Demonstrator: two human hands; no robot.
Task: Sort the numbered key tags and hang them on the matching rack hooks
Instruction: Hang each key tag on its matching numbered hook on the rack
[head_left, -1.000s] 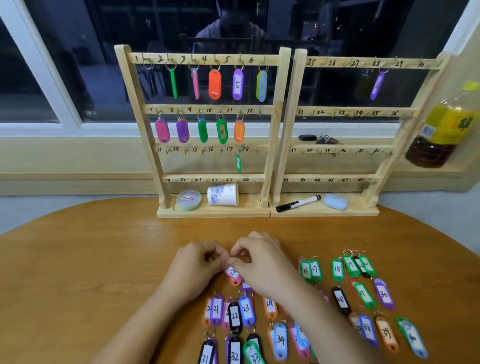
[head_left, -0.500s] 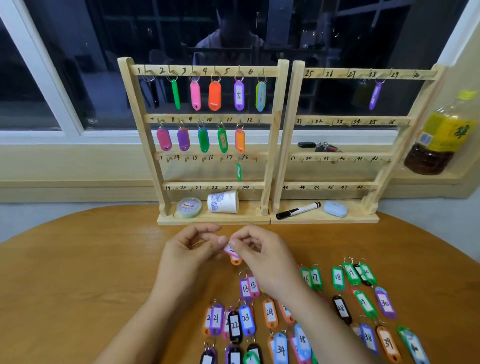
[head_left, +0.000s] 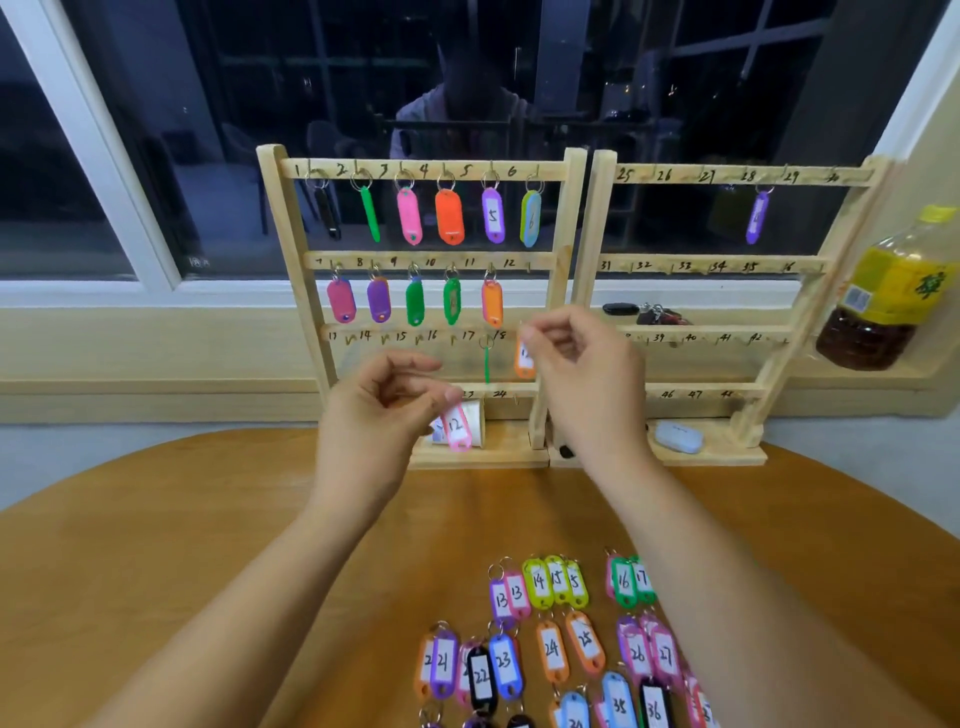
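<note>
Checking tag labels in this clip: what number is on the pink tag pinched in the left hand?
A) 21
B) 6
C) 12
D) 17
C: the pink tag hanging from the fingers of the left hand shows a handwritten 12.

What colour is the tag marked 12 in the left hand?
The tag marked 12 is pink; head view.
</note>
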